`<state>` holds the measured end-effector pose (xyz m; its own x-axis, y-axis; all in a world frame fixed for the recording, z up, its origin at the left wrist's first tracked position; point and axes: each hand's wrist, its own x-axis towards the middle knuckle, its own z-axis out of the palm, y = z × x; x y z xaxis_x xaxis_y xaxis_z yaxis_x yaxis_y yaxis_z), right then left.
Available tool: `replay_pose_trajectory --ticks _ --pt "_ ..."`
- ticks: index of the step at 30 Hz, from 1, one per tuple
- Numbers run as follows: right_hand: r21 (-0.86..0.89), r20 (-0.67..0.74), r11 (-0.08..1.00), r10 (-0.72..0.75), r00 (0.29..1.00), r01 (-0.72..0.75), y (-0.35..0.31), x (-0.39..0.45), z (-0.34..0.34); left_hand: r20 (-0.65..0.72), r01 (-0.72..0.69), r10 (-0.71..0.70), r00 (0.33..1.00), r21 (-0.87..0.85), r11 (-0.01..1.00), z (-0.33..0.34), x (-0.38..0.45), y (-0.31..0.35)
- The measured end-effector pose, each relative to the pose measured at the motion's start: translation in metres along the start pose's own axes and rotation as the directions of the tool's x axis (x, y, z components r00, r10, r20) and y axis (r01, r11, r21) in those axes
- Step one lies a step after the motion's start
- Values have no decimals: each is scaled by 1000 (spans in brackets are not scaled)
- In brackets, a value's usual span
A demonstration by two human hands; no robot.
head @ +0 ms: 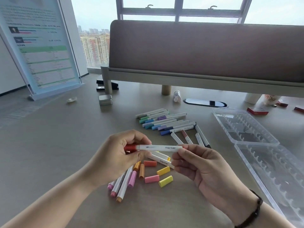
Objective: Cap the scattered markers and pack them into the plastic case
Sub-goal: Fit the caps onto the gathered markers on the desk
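1. Left hand [122,155]: fingers pinched on the red cap [130,148] at one end of a white marker [160,148], held level above the desk [57,145].
2. Right hand [202,167]: fingertips gripping the marker's opposite end; a dark bracelet [254,211] on the wrist.
3. Red cap: apparently seated on the barrel or close to it; the exact fit cannot be told.
4. Loose caps [152,172]: orange, coral, pink and yellow, lying on the desk just below the hands, judged still to be fitted.
5. Warm-coloured markers [122,183]: fanned beneath the left hand, some with coloured ends visible; capped or not cannot be told for each.
6. Capped row [164,122]: green, blue and purple markers lying side by side further back, seemingly finished with capping but not yet packed.
7. Plastic case [246,127]: clear, open flat at the right, well apart from the hands; its slotted racks hold no markers.
8. Progress, as judged: capping partly done, packing not begun.
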<state>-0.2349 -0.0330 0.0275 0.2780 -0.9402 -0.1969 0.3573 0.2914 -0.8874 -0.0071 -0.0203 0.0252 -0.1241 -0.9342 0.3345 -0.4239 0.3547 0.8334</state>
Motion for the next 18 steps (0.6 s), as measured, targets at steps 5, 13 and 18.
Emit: replay_pose_trajectory --ticks 5,13,18 --pt "-125 37 992 -8 999 13 -1 -3 3 -5 -2 2 1000 -10 1000 1 -1 3" --pt "-105 75 994 -29 997 37 2 -2 2 -3 64 -66 998 -162 985 1 1 4" --pt "-128 83 990 -47 995 58 1 -2 1 16 123 -123 992 -269 955 1 3 0"
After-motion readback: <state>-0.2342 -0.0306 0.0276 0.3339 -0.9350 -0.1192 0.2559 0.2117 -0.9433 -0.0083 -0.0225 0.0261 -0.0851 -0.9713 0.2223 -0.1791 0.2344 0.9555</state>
